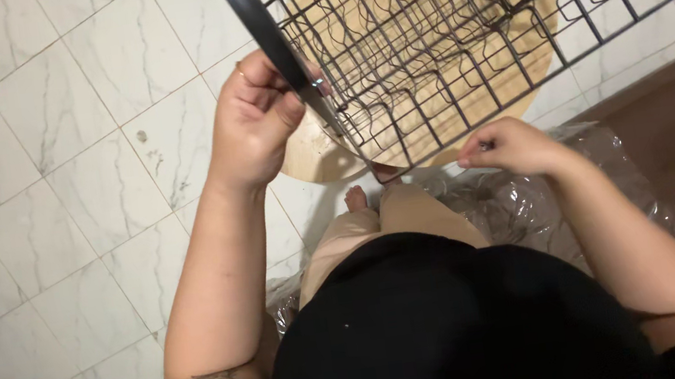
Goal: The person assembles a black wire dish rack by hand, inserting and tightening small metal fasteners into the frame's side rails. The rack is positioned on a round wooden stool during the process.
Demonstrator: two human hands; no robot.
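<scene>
I see the left hand [255,122] clamped around the black frame bar [265,38], which runs up and away; the wire rack [456,35] hangs right of it; the right hand [510,145], fingers pinched together, sits just under the rack's near edge.

Matt black metal wire rack [457,43]; glossy marble-look tile floor [48,167]

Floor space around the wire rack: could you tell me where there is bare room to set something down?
Free: white marble tiles left of the left hand. Crowded: the wire rack over the wooden board, and crumpled clear plastic beside the right hand.
</scene>
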